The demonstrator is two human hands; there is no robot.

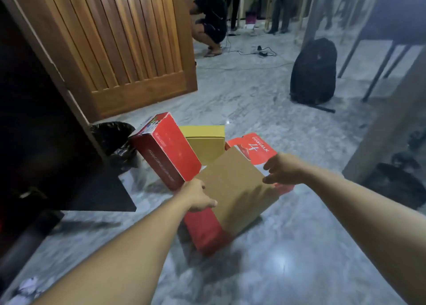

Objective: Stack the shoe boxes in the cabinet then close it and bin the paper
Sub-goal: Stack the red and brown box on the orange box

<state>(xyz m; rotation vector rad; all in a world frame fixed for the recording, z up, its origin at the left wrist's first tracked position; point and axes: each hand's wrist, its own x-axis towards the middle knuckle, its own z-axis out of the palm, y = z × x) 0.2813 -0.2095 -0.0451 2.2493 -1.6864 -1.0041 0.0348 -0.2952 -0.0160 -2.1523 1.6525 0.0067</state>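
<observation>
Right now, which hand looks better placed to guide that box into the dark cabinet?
Probably the left. The left hand grips the red shoe box with the brown cardboard lid on the side nearer the dark open cabinet. The right hand holds the far edge, away from it.

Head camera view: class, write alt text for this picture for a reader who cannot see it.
Two bare hands, left hand and right hand, grip opposite edges of a brown cardboard lid over a red shoe box on a marbled floor. Behind stand another red box, a yellow box and an open wooden door.
</observation>
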